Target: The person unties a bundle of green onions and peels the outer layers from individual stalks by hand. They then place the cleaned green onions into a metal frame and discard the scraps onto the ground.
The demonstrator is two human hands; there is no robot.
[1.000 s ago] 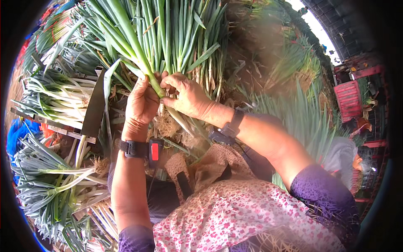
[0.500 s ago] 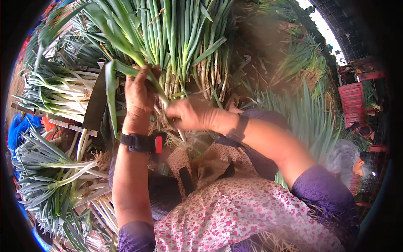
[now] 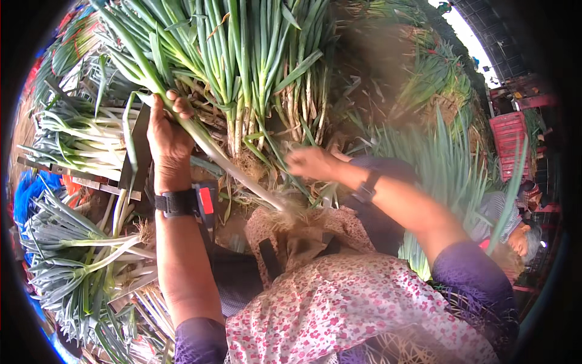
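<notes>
My left hand [image 3: 170, 130] is closed round the stalk of a long green onion [image 3: 212, 151]. Its green leaves rise to the upper left, and its pale shank slants down to roots above my lap. To the right, my right hand [image 3: 312, 162] is curled and apart from that stalk. Whether anything is in its fingers is hidden; a loose green leaf [image 3: 284, 155] passes close to them. Just beyond both hands stands a thick bunch of green onions [image 3: 251, 67], roots downward.
Sorted green onions [image 3: 85, 136] lie in a metal rack at left, beside a dark upright plate [image 3: 134, 151]. More onions [image 3: 79, 261] are heaped below it. Leafy onions [image 3: 448, 164] stand at my right. Farther right are another person [image 3: 500, 221] and a red crate [image 3: 510, 139].
My left hand has moved left with the green onion, whose pale shank now shows at length. My right hand has come away from the stalk toward the right.
</notes>
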